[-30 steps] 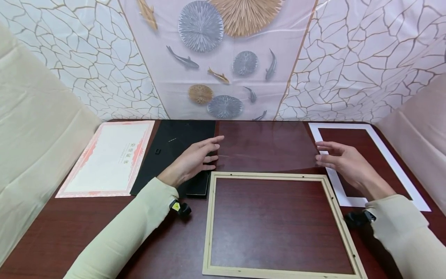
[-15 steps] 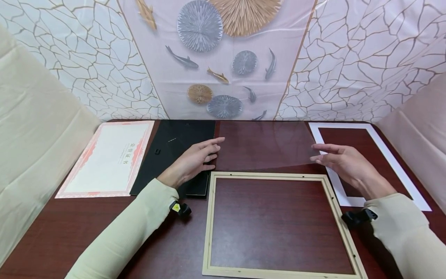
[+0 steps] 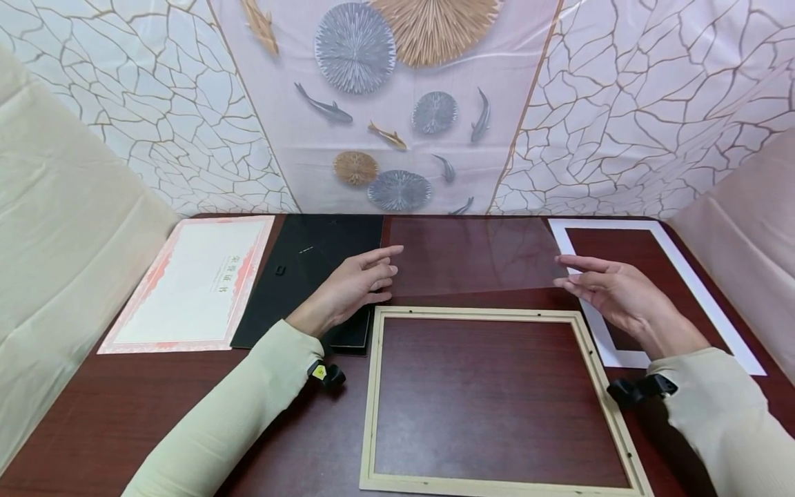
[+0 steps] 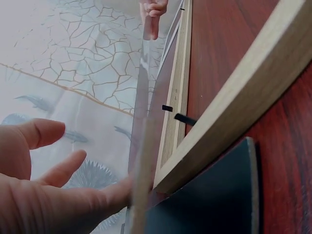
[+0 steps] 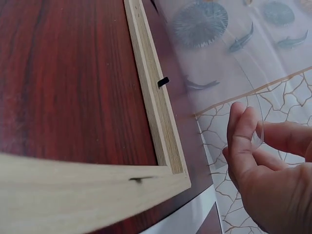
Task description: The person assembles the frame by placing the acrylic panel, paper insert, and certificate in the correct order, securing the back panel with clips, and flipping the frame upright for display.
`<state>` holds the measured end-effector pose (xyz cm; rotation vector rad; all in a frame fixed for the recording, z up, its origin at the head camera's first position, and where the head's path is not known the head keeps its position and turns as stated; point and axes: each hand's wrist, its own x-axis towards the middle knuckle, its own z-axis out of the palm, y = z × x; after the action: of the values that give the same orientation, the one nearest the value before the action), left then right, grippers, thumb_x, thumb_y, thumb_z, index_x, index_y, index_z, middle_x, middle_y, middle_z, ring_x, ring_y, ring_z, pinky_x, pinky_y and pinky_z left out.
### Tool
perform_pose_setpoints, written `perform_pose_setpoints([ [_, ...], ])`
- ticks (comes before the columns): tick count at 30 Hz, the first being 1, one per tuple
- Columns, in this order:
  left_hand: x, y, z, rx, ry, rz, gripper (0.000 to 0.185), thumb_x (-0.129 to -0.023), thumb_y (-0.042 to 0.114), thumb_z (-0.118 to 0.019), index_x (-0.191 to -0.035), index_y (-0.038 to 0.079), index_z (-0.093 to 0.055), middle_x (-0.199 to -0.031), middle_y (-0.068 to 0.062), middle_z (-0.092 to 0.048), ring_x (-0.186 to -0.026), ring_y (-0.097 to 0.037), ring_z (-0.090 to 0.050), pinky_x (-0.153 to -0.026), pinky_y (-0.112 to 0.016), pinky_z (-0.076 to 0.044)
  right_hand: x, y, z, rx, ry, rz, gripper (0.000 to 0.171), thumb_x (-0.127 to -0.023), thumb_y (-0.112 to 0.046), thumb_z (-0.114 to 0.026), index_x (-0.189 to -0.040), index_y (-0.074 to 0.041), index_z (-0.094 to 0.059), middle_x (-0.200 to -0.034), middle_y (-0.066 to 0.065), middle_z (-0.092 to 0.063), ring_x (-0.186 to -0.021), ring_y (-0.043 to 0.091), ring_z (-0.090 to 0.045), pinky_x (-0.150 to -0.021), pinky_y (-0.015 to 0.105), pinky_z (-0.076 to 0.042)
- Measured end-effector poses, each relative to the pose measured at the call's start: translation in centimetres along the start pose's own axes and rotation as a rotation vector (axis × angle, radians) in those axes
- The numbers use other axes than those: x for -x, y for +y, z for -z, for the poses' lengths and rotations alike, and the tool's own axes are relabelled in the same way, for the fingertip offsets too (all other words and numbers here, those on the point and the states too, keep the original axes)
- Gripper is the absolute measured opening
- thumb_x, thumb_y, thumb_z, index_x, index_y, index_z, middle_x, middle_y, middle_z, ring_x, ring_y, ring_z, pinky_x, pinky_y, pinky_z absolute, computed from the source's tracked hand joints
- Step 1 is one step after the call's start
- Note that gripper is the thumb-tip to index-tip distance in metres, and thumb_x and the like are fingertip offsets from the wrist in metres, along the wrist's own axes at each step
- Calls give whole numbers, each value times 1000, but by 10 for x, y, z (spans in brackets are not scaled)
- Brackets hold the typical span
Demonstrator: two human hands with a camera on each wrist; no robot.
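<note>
A clear plastic sheet spans the gap between my two hands above the far part of the table. At its right edge my right hand pinches it between thumb and fingertips; the right wrist view shows the sheet's thin curved edge between them. My left hand holds the opposite edge, its thumb partly hidden in the head view. Seen edge-on, the sheet runs from the left fingers to the other hand. Just in front lies a pale wooden picture frame, flat on the table.
Left of centre lies a black backing board, partly under my left arm. A certificate with a pink border is at the far left. The white mat border lies on the right, below my right hand. A patterned curtain stands behind the table.
The sheet's near edge has shifted away from the wooden frame and looks raised. My right hand has moved slightly left, and my left hand slightly right. The frame stays put.
</note>
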<state>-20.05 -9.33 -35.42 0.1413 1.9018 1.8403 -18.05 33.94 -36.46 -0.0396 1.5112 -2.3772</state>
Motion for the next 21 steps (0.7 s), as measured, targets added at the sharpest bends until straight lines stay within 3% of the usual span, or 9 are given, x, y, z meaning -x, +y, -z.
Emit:
perform_pose_setpoints([
  [2,0,-1,-1,-10,18,-19,55,-106,7,-58,-158,22,-49,-173,-14,-25,-151,-32,-44,-118,-50,-45,2,1,0,14,-6,15,49,-100,21,-40,-115,-5,-79,-116,-2,-75,-99,23,-79,-88,25,-61],
  [5,0,-1,-1,-85,54,-49,59,-102,3,-62,-157,21,-51,-171,-13,-29,-155,-27,-37,-119,-48,-43,5,2,1,69,-8,49,49,-101,20,-41,-118,-6,-77,-121,-4,-72,-98,22,-78,-89,24,-61],
  [9,1,-2,0,-183,84,-60,62,-99,7,-68,-157,23,-51,-171,-8,-32,-160,-24,-23,-123,-50,-36,8,3,0,173,27,56,46,-101,17,-45,-123,-11,-75,-130,-5,-60,-97,19,-77,-89,23,-60],
  [13,1,-3,1,-192,69,-46,66,-98,9,-69,-159,24,-48,-171,-11,-31,-161,-25,-23,-124,-51,-34,12,3,-2,240,42,50,47,-101,15,-48,-127,-15,-72,-133,-7,-56,-98,15,-76,-86,21,-60],
  [19,3,-5,1,-138,-21,-30,77,-95,-4,-64,-163,24,-41,-172,-10,-29,-141,-29,-54,-107,-38,-51,19,4,-4,287,-22,79,55,-102,15,-46,-137,-22,-66,-131,-9,-63,-99,13,-76,-80,21,-59],
  [21,3,-5,0,-126,-48,-13,81,-94,-9,-60,-165,23,-36,-172,-7,-30,-130,-29,-63,-99,-32,-55,21,5,-4,320,-31,84,59,-103,14,-46,-149,-21,-56,-131,-8,-61,-98,11,-75,-78,21,-58],
])
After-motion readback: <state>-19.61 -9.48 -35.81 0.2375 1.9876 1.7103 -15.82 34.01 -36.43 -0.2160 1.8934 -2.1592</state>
